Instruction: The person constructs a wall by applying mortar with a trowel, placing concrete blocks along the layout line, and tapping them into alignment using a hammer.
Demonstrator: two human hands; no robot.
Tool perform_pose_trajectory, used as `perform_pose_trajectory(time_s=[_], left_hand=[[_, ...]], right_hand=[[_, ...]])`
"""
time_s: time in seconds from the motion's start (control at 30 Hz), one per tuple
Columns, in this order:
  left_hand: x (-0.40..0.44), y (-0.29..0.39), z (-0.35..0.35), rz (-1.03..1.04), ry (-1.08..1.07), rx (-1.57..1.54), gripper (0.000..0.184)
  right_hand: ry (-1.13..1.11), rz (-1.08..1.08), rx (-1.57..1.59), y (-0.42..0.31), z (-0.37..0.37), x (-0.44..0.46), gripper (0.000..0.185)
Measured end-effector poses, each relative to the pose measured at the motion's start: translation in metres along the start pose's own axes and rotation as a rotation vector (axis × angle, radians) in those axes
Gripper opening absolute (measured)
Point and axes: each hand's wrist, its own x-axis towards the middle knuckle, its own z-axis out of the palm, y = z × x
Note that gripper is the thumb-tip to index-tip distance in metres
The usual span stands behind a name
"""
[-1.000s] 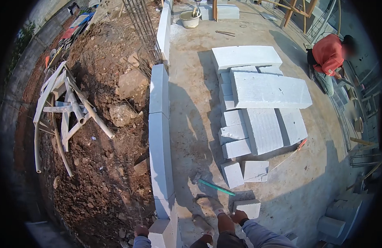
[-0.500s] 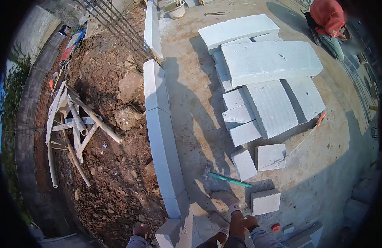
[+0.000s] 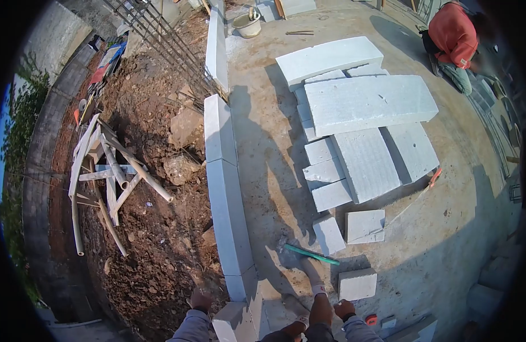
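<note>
My left hand (image 3: 201,299) hangs over the broken soil, outside the low white block wall (image 3: 223,199), near the corner block (image 3: 234,324). Its fingers look curled, with nothing visible in them. My right hand (image 3: 344,309) is closed beside my leg, just below a loose white block (image 3: 357,284); I see nothing in it. Two more small blocks (image 3: 365,226) (image 3: 329,235) lie beyond it. A tool with a long green edge (image 3: 311,254) rests on the floor by my foot. An orange-red tape measure (image 3: 371,320) lies right of my right hand.
Large white blocks (image 3: 371,102) are piled ahead, with an orange-handled saw (image 3: 435,178) beside them. A bucket (image 3: 247,25) stands farther off. Another person in red (image 3: 453,35) crouches at upper right. Steel bars (image 3: 160,43) and a bamboo-and-wood frame (image 3: 112,176) occupy the soil side.
The view has tilted up slightly, so the far blocks and bucket sit lower in it. My left hand has risen in view; my right hand stays near my leg.
</note>
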Motion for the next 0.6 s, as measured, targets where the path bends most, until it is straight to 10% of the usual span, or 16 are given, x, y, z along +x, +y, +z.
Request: perform_pose_trajectory(time_s=[0.4, 0.6], left_hand=[[0.049, 0.142, -0.144, 0.172, -0.419, -0.37, 0.048], [0.06, 0.18, -0.21, 0.18, -0.269, -0.504, 0.046]], right_hand=[[0.05, -0.177, -0.331, -0.092, -0.154, 0.014, 0.042], [0.214, -0.257, -0.15, -0.207, -0.292, 0.006, 0.041]])
